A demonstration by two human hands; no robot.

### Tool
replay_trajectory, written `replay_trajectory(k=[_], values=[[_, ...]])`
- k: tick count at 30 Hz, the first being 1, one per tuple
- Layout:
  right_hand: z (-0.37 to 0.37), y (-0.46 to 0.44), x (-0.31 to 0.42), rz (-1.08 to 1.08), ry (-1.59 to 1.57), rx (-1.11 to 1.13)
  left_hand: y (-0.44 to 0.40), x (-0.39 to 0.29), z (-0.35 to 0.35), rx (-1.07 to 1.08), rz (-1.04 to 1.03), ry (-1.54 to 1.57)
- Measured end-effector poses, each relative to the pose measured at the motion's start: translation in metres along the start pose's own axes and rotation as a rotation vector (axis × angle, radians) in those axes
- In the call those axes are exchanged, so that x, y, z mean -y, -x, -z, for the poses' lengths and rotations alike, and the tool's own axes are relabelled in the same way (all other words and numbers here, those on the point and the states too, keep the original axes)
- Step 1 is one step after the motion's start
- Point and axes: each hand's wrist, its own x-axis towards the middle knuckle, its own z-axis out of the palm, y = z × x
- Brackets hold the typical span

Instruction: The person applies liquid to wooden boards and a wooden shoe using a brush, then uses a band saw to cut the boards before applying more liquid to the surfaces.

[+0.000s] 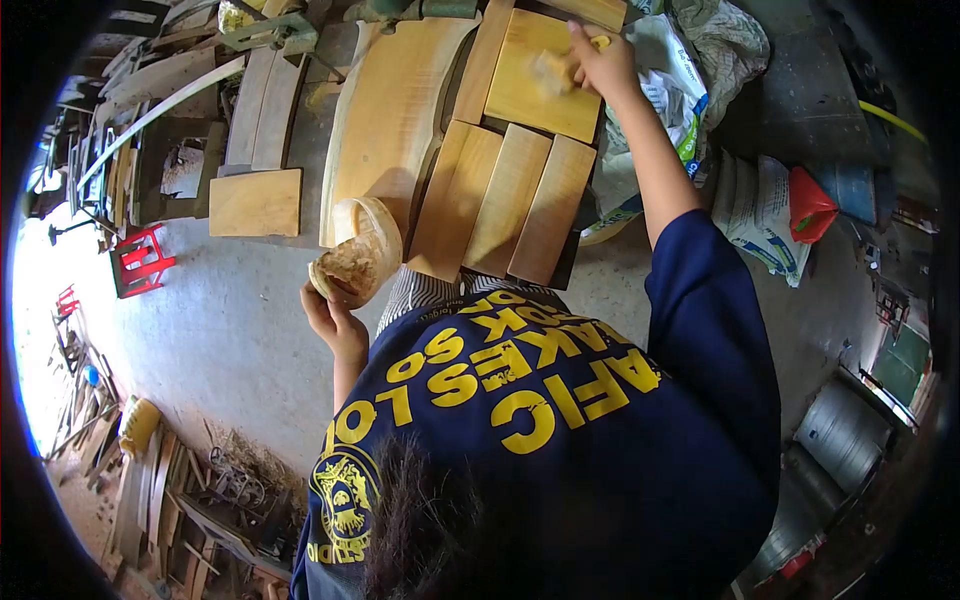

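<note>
My right hand [605, 65] is closed round a brush [556, 73] with a yellow handle; its bristles are blurred over a square yellowish wooden board [530, 105] at the top right of the work surface. In my left hand [338, 325] is a tilted, whitish plastic tub [385, 245], held by its rim, with brownish residue inside. The tub is beside the lower end of a long, wavy-edged plank [385, 120]. Between the tub and the square board lie several narrow boards [510, 195] side by side.
A small board [255, 203] and two grey-brown planks [265, 110] lie at the left. Metal clamp-like hardware [285, 32] stands at the top. Sacks [760, 205] and a red bag [810, 205] are at the right. A red stool [143, 260] is on the floor at the left.
</note>
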Motion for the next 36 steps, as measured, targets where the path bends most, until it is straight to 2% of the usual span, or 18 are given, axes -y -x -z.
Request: replay_trajectory(k=[2, 3, 6, 9, 11, 13, 15, 18, 21, 23, 24, 25, 26, 28, 29, 32, 35, 36], values=[[0.008, -0.03, -0.031, 0.46, 0.206, -0.21, -0.001, -0.002, -0.002, 0.028, 0.024, 0.042], [0.004, -0.026, -0.033, 0.462, 0.202, -0.216, -0.002, -0.004, -0.004, 0.053, 0.054, 0.083], [-0.021, 0.002, 0.001, -0.032, 0.128, 0.15, 0.0, 0.001, -0.015, -0.07, 0.007, 0.04], [-0.029, -0.008, 0.021, -0.143, 0.077, 0.283, 0.001, 0.004, -0.016, -0.088, 0.12, 0.127], [-0.034, -0.026, 0.02, -0.034, 0.007, 0.194, -0.002, 0.005, -0.016, -0.113, 0.078, 0.066], [-0.046, -0.052, 0.001, 0.426, -0.107, -0.162, -0.008, 0.014, -0.016, -0.221, -0.083, -0.163], [-0.061, -0.053, -0.005, 0.424, 0.015, -0.17, -0.009, 0.009, -0.023, -0.268, -0.069, -0.184], [-0.08, -0.025, 0.025, 0.115, -0.022, 0.338, -0.01, 0.0, -0.024, -0.281, -0.052, -0.226], [-0.087, -0.049, 0.028, -0.109, -0.124, 0.365, -0.01, 0.011, -0.015, -0.245, -0.039, -0.226], [-0.088, -0.068, 0.024, -0.081, -0.108, 0.063, -0.013, 0.01, -0.018, -0.246, -0.066, -0.249], [-0.091, -0.113, -0.054, -0.081, -0.106, 0.056, -0.015, 0.008, -0.017, -0.237, -0.066, -0.273], [-0.136, -0.15, -0.104, 0.11, -0.436, -0.3, -0.015, 0.008, -0.017, -0.233, -0.064, -0.274], [-0.089, -0.128, -0.084, 0.1, -0.433, -0.299, -0.013, 0.008, -0.015, -0.211, -0.052, -0.295], [-0.08, -0.081, 0.038, -0.183, -0.214, -0.011, -0.015, 0.014, -0.011, -0.185, -0.082, -0.332], [-0.082, -0.074, 0.041, -0.19, -0.21, -0.015, -0.017, 0.014, -0.011, -0.177, -0.079, -0.331], [-0.09, -0.071, 0.031, -0.151, -0.098, 0.411, -0.023, 0.014, -0.012, -0.203, -0.073, -0.34], [-0.088, -0.09, 0.017, -0.141, -0.084, 0.25, -0.024, 0.015, -0.009, -0.173, -0.111, -0.315], [-0.088, -0.102, 0.014, -0.148, -0.238, 0.161, -0.024, 0.016, -0.009, -0.173, -0.114, -0.31]])
